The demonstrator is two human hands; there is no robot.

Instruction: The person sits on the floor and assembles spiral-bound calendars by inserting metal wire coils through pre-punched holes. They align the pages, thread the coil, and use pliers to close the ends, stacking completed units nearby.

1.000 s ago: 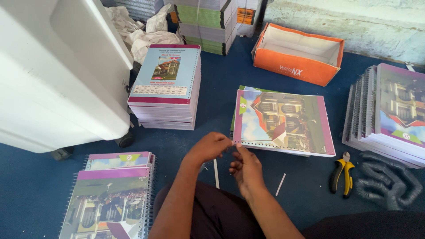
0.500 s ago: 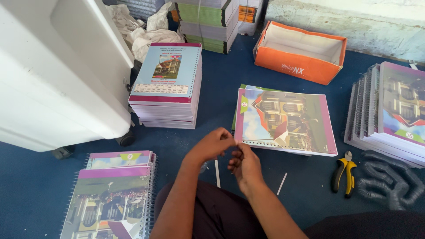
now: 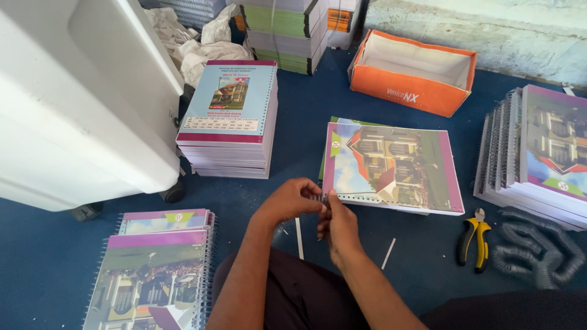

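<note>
Both hands, left hand [image 3: 292,201] and right hand [image 3: 338,223], pinch a wire binding coil [image 3: 319,198] at the unbound notebook [image 3: 394,168]'s punched edge on the blue floor [image 3: 306,134]; a slip could bend it.

I count one orange box [image 3: 411,82], one pair of yellow-handled pliers [image 3: 473,241], two thin white strips [image 3: 299,238] on the blue floor, one grey coil bundle [image 3: 538,253] and five stacks of notebooks; the unbound stack [image 3: 231,119] is one of them.
</note>
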